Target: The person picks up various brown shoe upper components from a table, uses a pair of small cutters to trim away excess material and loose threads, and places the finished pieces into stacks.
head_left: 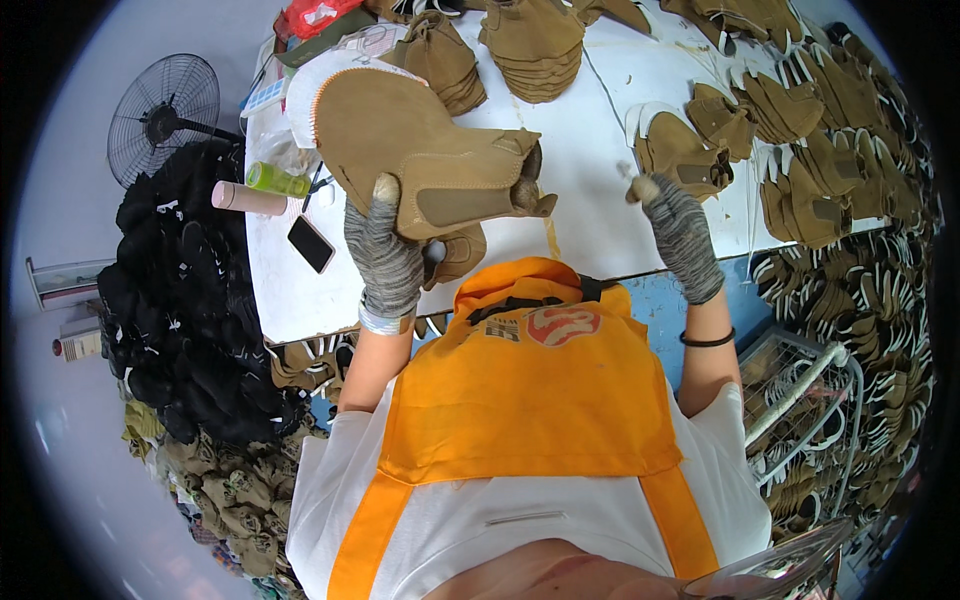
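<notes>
My left hand (385, 250), in a grey knit glove with bare fingertips, grips a brown boot upper (380, 125) raised above the table. The upper has orange stitching along a white lining edge, and an elastic panel in its shaft. Beneath it, partly hidden, lies another brown piece (460, 255). My right hand (678, 225), gloved alike, is at the right with its fingers curled together; whether something small is between the fingertips cannot be made out. Just beyond that hand lies a brown upper (675, 150) with a white lining.
The white table (590, 150) carries stacked brown uppers (532, 50), a phone (311, 244), a pink bottle (248, 198) and a green bottle (277, 179). A fan (165, 120) and a black heap (190, 300) stand left. More uppers (830, 310) and a wire rack (800, 400) fill the right.
</notes>
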Tool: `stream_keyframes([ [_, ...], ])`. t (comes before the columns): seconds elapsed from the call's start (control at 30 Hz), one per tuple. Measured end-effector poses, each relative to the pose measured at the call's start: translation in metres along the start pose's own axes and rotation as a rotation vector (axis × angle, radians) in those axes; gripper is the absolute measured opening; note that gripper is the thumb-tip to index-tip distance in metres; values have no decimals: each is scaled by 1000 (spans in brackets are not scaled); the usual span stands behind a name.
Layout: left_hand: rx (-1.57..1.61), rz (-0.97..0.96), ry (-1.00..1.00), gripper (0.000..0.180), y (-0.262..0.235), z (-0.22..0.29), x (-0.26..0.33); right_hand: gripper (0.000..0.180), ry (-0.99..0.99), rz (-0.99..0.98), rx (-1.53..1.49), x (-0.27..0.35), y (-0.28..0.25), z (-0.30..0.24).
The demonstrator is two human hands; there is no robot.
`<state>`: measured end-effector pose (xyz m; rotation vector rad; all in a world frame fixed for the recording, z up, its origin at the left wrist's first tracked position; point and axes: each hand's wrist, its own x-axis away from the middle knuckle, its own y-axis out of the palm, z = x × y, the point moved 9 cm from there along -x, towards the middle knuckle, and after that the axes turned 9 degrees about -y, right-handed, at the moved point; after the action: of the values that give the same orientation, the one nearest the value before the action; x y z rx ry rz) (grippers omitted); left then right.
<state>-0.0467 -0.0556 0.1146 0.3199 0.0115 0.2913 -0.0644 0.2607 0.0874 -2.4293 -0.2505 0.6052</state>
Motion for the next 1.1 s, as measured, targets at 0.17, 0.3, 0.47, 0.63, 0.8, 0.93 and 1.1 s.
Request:
stream_keyframes([
  [0.17,180,-19,-63,46,-5,-4,-9,37,287,-818,663,87,52,156],
  [0.3,373,-25,-313,35,-28,-42,-19,42,588,-232,178,83,49,201],
  [0.47,-520,-60,-161,29,-27,-34,-16,40,540,-351,526,96,123,256],
  [0.63,-446,-7,-193,32,-46,-41,-8,41,483,-307,729,62,132,215],
  [0.8,-541,42,-157,35,-53,-27,4,62,467,-210,-507,-10,155,113],
  [0.93,-737,38,-105,34,-56,-27,8,59,859,-461,-1318,-42,208,14],
  [1.1,-480,5,-150,31,-80,-37,8,61,651,-308,-1350,-81,255,-12],
])
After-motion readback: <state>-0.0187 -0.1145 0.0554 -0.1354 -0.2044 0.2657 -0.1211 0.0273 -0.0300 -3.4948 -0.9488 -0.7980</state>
